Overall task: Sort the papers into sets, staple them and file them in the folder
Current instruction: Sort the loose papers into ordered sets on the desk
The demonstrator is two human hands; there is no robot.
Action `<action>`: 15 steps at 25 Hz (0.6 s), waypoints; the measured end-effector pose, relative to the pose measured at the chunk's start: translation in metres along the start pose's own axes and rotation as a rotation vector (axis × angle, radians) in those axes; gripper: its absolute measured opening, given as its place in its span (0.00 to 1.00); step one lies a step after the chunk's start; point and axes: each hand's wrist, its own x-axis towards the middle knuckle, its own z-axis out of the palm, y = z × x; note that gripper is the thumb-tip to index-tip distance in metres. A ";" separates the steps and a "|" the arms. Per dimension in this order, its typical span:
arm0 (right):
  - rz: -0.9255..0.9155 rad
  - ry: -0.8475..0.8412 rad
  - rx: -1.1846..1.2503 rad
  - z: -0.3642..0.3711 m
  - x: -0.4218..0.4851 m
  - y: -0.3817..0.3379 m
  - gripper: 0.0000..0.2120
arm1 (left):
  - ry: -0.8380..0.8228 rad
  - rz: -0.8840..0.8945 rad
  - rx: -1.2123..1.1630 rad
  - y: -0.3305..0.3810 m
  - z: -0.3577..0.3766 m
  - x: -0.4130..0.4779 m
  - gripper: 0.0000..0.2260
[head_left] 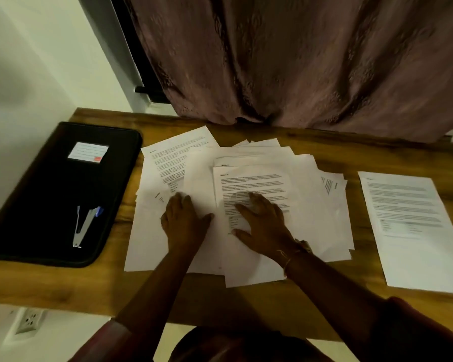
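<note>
One loose pile of papers [199, 178] lies mid-way along the table [351, 158], its overlapping sheets uncountable. The top sheet's long axis runs away from the person, and its print is blurred. The left hand [183, 220] and right hand [264, 223] press flat on it, fingers straight. One separate sheet [413, 226] lies to the right. To the left, one black folder [50, 192] bears one label [88, 152] and one stapler [83, 226].
</note>
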 end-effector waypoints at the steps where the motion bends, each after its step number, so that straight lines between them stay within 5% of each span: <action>1: -0.035 0.022 0.011 0.003 -0.001 0.001 0.37 | 0.006 0.013 -0.004 -0.002 0.000 0.000 0.39; 15: -0.125 0.145 0.007 0.008 -0.002 0.001 0.34 | 0.022 0.298 -0.204 0.013 0.005 0.007 0.14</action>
